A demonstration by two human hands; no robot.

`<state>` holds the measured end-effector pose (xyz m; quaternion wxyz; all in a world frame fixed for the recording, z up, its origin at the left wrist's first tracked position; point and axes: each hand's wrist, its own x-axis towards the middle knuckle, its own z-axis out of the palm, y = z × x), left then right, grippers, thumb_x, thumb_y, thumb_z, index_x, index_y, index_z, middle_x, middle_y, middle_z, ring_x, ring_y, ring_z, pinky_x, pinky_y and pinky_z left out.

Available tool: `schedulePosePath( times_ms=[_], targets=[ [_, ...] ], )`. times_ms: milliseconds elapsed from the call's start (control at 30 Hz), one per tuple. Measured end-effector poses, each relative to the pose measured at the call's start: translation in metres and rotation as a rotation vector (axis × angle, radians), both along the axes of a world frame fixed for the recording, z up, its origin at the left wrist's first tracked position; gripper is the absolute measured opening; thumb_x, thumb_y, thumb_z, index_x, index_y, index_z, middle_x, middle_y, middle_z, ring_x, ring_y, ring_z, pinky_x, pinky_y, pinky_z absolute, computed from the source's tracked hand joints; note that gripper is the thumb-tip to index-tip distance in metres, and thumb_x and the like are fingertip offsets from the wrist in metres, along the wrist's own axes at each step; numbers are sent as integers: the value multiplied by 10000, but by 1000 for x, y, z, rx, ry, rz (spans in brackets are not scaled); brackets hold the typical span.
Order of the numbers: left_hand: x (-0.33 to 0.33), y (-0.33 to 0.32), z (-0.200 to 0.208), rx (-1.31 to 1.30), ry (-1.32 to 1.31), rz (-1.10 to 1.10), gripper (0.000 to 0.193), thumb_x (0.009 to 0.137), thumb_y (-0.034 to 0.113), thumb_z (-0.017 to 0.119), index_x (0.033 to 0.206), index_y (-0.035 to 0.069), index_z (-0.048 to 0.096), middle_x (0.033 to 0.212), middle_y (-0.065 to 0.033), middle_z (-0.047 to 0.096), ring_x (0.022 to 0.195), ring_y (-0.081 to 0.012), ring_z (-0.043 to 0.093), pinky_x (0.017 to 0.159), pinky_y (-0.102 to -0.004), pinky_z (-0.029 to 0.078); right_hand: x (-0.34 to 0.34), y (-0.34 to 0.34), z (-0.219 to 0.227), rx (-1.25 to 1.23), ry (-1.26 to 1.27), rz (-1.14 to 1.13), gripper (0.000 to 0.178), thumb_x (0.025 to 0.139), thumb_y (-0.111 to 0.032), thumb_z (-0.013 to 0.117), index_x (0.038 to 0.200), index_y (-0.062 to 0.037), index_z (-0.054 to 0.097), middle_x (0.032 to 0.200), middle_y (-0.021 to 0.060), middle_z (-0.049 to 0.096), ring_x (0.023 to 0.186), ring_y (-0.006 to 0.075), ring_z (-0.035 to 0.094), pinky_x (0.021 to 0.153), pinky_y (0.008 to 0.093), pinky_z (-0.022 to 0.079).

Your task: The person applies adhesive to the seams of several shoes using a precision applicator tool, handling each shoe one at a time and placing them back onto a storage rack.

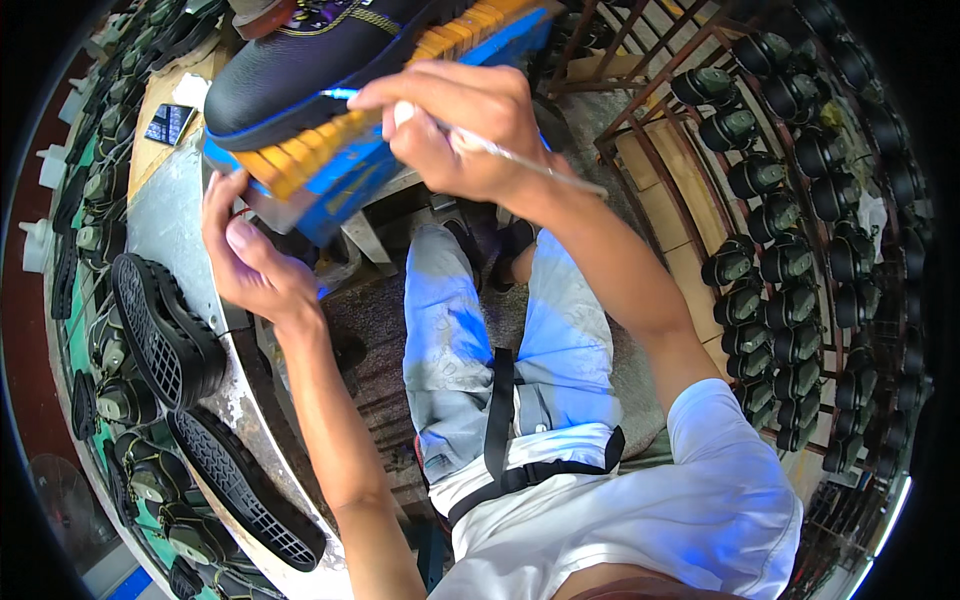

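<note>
A black boot (310,75) lies slantwise on a blue and yellow ribbed fixture (335,185), its toe toward the left. My right hand (465,130) pinches a slim, pale pen-like stick (341,94), whose tip touches or nearly touches the boot's side just above the lower edge. Its thin tail runs back past my wrist. By the fixture's near left end is my left hand (255,250), fingers up and thumb apart, seemingly resting against the corner. A brown block (262,18) presses on top of the boot.
Two black lugged soles (165,330) lie on the metal bench to my left, with a dark phone-like device (170,124) farther up. Beyond the bench runs a green conveyor (100,440) carrying several dark shoes. Racks of black shoes (790,260) stand at the right.
</note>
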<state>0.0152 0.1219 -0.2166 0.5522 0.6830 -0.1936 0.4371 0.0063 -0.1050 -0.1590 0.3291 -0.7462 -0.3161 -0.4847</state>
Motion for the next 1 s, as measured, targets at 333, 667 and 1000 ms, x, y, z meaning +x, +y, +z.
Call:
schedulePosePath(
  times_ms=[333,667,1000],
  targets=[
    [61,14,32,468,218,201,958,701,407,1005,1431,-40,575,1178,-193,684,996,-293,654,921,-402,535,28,-62,3,-252,-17,-219,196,865,-139,708,1032,-68,783,826,74,742,652,243,716,600,353,581],
    [166,54,15,573,138,99,830,757,399,959,1406,-10,644,1397,-218,651,1284,-355,621,1110,-425,471,-18,-106,18,-316,21,-328,220,833,-129,712,1035,-61,766,769,99,703,617,254,699,575,374,576],
    [-26,-32,-15,384,-141,-326,169,925,137,772,1064,52,818,1226,-123,779,1282,-356,659,1136,-490,460,-47,-61,19,-375,25,-226,287,801,-67,670,1075,-35,746,813,76,721,619,228,708,571,348,591]
  ],
)
